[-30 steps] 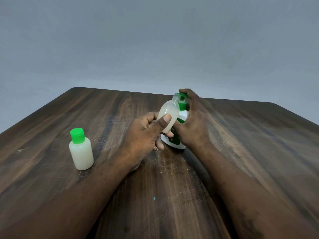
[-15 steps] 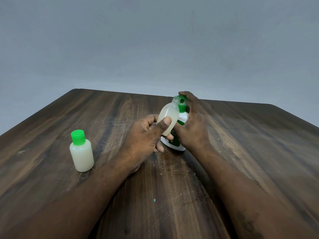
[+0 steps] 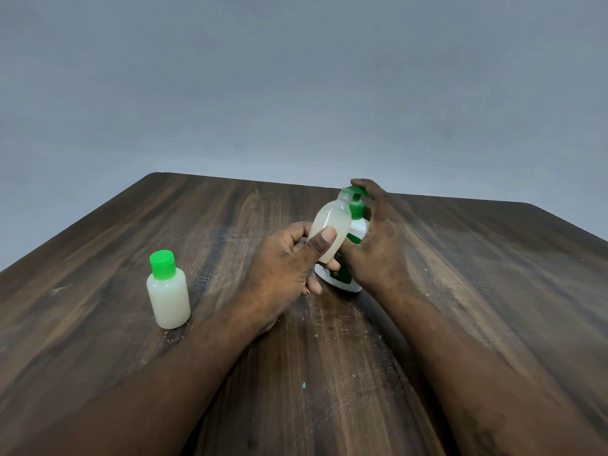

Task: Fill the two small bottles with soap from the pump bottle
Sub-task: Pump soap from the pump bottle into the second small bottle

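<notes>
Near edge of the surface [image 3: 329,422]: two bare forearms come in from the bottom corners over dark, scratched wood grain; a tiny teal speck [image 3: 303,385] lies between them.
Capped small bottle [image 3: 168,291]: stands upright on the left, well apart from both hands; green cap on, cloudy whitish soap up to its shoulder.
Left hand [image 3: 283,268]: near the middle of the surface, grasping the open small bottle; thumb pressed flat on the front of its body, fingers curled behind it, the two lowest reaching toward the pump bottle's base.
Open small bottle [image 3: 330,233]: held off the surface, uncapped, tilted with its neck leaning up and right to the spout. Pale soap shows through the translucent wall, but the level is hard to read. Whether the neck touches the spout I cannot tell.
Pump bottle [image 3: 342,279]: stands on the surface just behind the open small bottle; white with a green label, partly hidden by both hands.
Right hand [image 3: 378,255]: wrapped against the pump bottle's right side, fingers curled up and over the pump head, grasping it.
Pump head [image 3: 357,191]: green, under the right fingertips, spout pointing left above the open neck.
Far side: plain grey wall [image 3: 296,77] behind the surface's back edge.
</notes>
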